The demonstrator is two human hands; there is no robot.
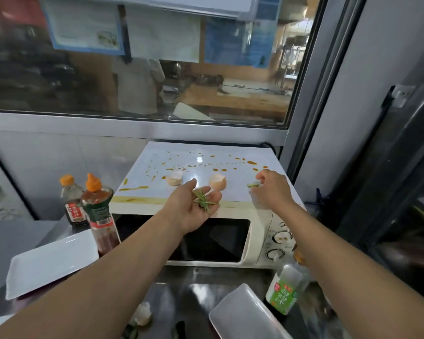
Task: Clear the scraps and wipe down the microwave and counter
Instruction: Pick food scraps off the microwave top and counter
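We saw the left hand [194, 207] palm up over the front edge of the microwave [207, 216] top, fingers loosely spread and relaxed, with green vegetable scraps [203, 200] lying in the palm. The right hand [271, 189] was over the front right part of the microwave top, thumb and forefinger pinched on a small green scrap [253, 184]; the other fingers were curled under.

Two eggshell halves sat on the microwave top near its front edge: one eggshell [174, 178] left of the left hand's fingertips, the other eggshell [217, 181] between the two hands. Orange sauce spatter [206, 163] ran in drops across the middle and back of the top, and a longer sauce streak [132, 188] lay at the front left corner, with a yellowish smear along the front lip.

On the worktop [181, 289], just left of the microwave, stood a red sauce bottle [99, 214] with an orange cap, and a dark sauce bottle [72, 201] behind it, further left. A white rectangular plate [49, 263] lay at the left, tilted. Near the front edge of the worktop we noted another white plate [245, 314], a green-labelled bottle [283, 291] just beside it by the microwave's front right corner, a pale scrap [142, 314], possibly eggshell, and dark green bits [178, 330] next to it. The window [142, 57] ran behind the microwave.
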